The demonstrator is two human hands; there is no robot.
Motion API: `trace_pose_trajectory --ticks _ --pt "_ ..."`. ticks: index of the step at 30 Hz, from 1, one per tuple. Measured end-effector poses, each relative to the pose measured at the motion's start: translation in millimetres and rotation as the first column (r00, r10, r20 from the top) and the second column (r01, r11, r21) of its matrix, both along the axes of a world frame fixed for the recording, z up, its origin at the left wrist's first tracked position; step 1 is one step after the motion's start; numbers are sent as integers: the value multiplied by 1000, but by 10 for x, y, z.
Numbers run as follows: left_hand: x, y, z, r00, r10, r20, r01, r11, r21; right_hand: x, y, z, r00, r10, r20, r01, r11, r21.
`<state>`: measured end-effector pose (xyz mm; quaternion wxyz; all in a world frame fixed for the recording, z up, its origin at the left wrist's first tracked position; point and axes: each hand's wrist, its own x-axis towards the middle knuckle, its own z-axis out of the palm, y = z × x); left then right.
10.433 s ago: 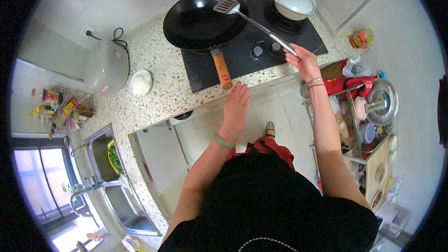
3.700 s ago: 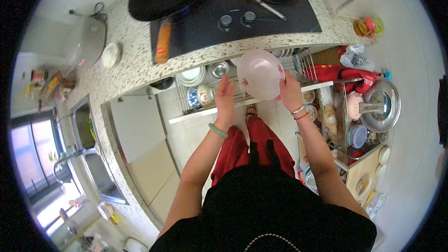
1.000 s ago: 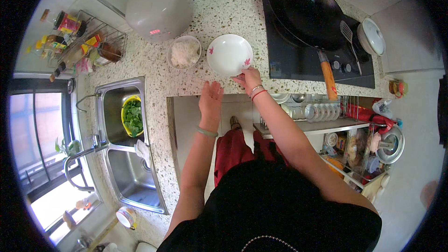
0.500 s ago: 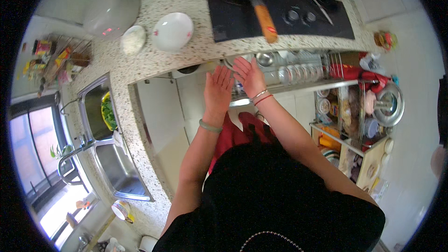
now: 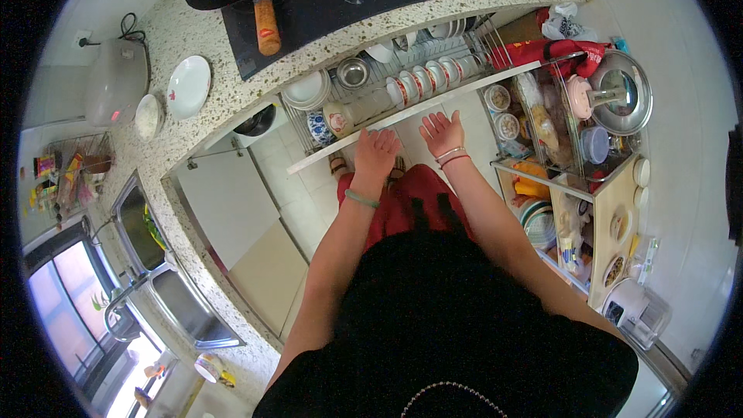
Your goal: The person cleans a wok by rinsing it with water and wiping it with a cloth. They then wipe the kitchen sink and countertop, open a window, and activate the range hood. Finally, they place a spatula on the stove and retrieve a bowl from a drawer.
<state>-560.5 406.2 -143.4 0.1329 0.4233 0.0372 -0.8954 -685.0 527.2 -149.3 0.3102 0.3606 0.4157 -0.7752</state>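
My left hand is open, palm up, with fingers stretched out and nothing in it. Its fingertips overlap the front edge of a pulled-out dish drawer in the picture; whether they touch it I cannot tell. To its right, my right hand is also open and bare, palm up with fingers spread, just short of that edge. Inside the drawer stand a row of bowls, a metal bowl, stacked white plates and a blue-patterned bowl.
Above the drawer, a speckled counter bears a black stove, a wok with a wooden handle and a white plate. A double sink lies left. A loaded rack stands right, topped by a metal lid.
The view has swung to the right, and more of the drawer shows. My hands have drawn back from over the drawer toward its front edge and moved farther apart, both staying open.
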Motion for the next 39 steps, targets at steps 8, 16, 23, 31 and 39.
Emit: trace_pose_trajectory --ticks 8,16,23,31,39 --pt "-241 3 -170 989 15 147 -21 999 37 -248 -80 -206 988 -90 126 95 995 -37" --pt "-178 -45 -572 998 9 66 -8 1000 -20 -384 -133 -303 996 21 83 -16 998 -68" --pt "-433 -295 -272 989 40 143 -44 999 21 -539 -334 -224 994 19 105 -9 996 -90" --pt "-601 -625 -393 993 2 119 3 999 -43 -819 -711 -311 986 25 165 -20 999 -35" --pt "-788 -915 -409 996 -35 81 46 989 -144 -1030 -1022 -284 987 -48 156 71 987 -146"
